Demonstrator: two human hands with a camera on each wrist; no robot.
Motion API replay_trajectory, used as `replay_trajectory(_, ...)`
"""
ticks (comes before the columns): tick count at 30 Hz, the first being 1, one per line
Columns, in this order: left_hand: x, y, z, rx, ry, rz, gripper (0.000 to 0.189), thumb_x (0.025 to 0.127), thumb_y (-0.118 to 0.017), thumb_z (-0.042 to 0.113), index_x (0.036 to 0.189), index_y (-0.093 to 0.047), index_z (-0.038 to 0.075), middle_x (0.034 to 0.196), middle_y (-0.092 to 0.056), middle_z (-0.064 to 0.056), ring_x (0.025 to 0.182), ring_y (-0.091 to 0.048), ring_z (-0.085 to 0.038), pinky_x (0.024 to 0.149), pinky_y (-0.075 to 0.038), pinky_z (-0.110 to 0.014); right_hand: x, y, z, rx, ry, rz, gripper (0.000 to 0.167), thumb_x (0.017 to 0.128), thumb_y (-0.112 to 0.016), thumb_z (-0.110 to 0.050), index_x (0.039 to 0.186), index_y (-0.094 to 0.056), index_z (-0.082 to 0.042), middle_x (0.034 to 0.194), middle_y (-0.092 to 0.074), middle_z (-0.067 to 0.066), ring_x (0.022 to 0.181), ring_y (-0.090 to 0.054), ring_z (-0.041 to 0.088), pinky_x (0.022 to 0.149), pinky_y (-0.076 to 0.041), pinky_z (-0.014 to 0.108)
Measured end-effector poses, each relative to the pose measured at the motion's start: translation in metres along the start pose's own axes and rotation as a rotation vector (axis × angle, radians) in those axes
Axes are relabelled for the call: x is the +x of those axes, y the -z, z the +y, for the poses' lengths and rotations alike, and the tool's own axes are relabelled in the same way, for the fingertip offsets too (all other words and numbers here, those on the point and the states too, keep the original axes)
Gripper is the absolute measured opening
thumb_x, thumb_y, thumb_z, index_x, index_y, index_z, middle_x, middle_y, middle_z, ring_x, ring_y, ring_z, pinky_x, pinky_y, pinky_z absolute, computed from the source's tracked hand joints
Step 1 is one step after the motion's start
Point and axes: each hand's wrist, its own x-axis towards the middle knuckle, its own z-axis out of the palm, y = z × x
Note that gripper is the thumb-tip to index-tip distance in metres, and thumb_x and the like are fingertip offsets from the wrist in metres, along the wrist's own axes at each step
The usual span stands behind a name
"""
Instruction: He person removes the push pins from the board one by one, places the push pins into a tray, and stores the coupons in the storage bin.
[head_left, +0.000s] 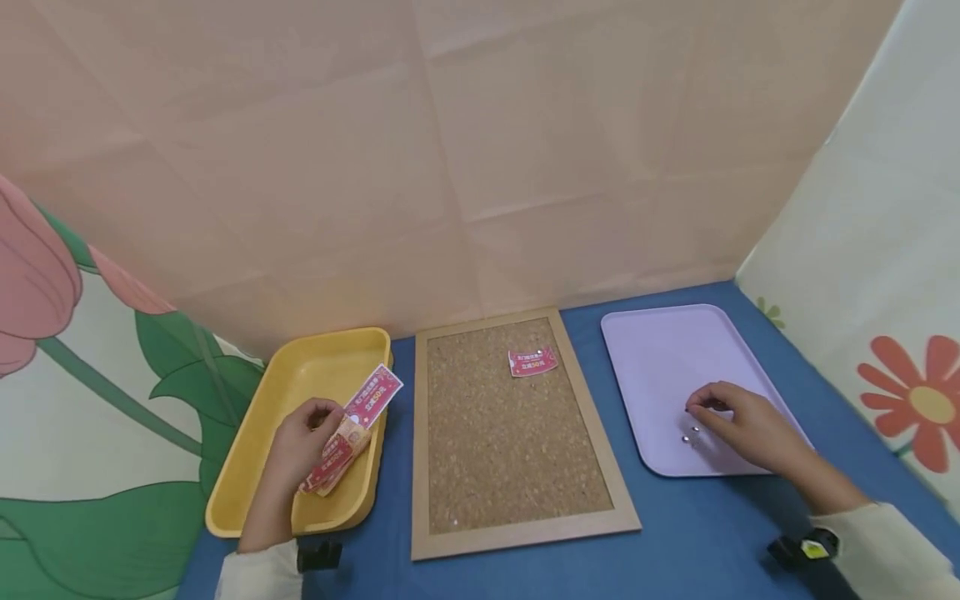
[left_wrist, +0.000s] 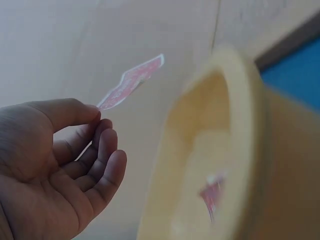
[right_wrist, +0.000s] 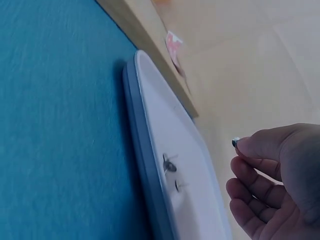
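Observation:
Over the yellow tray (head_left: 303, 362), my left hand (head_left: 298, 442) pinches a pink printed coupon (head_left: 375, 397) by one end, between thumb and forefinger. Below it, several more coupons (head_left: 332, 463) lie in that tray. My right hand (head_left: 753, 427) is above the lilac tray (head_left: 667, 350). Its thumb and forefinger pinch a small metal thumbtack (right_wrist: 235, 142). Loose thumbtacks (right_wrist: 170, 166) lie on the lilac tray close to this hand. Between the two trays is a wood-framed corkboard (head_left: 510, 450), with one pink coupon (head_left: 533, 363) fixed near its upper right by a tack.
A blue cloth (head_left: 675, 533) covers the table under the trays and board. Behind them rises a beige backdrop (head_left: 480, 167). Printed floral sheets stand at both sides, the right one with a red flower (head_left: 930, 404). The yellow tray has raised walls.

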Motion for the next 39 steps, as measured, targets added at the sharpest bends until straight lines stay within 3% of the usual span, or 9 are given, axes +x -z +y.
replay_trajectory(9, -0.008, 0.014, -0.036, -0.031, 0.108, 0.065, 0.037, 0.101, -0.052, 0.035, 0.118, -0.059, 0.003, 0.110, -0.061, -0.014, 0.097, -0.056, -0.023, 0.080, -0.046, -0.031, -0.005, 0.005, 0.013, -0.011, -0.025, -0.018, 0.012, 0.092, -0.069, -0.022, 0.097, -0.069, -0.012, 0.096, -0.067, 0.003, 0.093, -0.061, 0.029, 0.081, -0.049, 0.056)
replay_trajectory(17, -0.012, 0.018, -0.057, 0.009, 0.153, 0.077, 0.037, 0.101, -0.052, 0.032, 0.118, -0.059, 0.000, 0.110, -0.061, -0.018, 0.097, -0.058, -0.027, 0.075, -0.046, -0.030, -0.010, 0.004, 0.019, -0.027, -0.031, -0.020, 0.012, 0.092, -0.069, -0.023, 0.096, -0.070, -0.011, 0.095, -0.068, 0.003, 0.092, -0.062, 0.030, 0.081, -0.049, 0.056)
replay_trajectory(29, -0.017, 0.017, -0.067, 0.024, 0.200, 0.063, 0.037, 0.101, -0.052, 0.031, 0.118, -0.058, -0.001, 0.113, -0.059, -0.019, 0.100, -0.053, -0.029, 0.078, -0.043, -0.034, -0.011, 0.001, 0.022, -0.045, -0.031, -0.034, 0.010, 0.091, -0.071, -0.021, 0.095, -0.069, -0.012, 0.094, -0.067, 0.002, 0.090, -0.061, 0.026, 0.080, -0.051, 0.052)
replay_trajectory(35, -0.018, 0.017, -0.067, 0.016, 0.193, 0.063, 0.040, 0.101, -0.052, 0.034, 0.120, -0.057, -0.002, 0.116, -0.058, -0.021, 0.104, -0.053, -0.031, 0.083, -0.043, -0.039, -0.010, 0.000, 0.021, -0.049, -0.028, -0.026, 0.009, 0.090, -0.072, -0.019, 0.095, -0.070, -0.012, 0.094, -0.067, 0.002, 0.090, -0.061, 0.025, 0.080, -0.051, 0.051)
replay_trajectory(39, -0.019, 0.016, -0.066, 0.036, 0.179, 0.081, 0.041, 0.100, -0.052, 0.036, 0.118, -0.058, -0.001, 0.115, -0.059, -0.021, 0.105, -0.054, -0.032, 0.083, -0.043, -0.041, -0.010, -0.001, 0.021, -0.078, -0.013, -0.006, 0.007, 0.089, -0.073, -0.020, 0.092, -0.070, -0.014, 0.092, -0.067, -0.001, 0.087, -0.061, 0.022, 0.075, -0.053, 0.043)
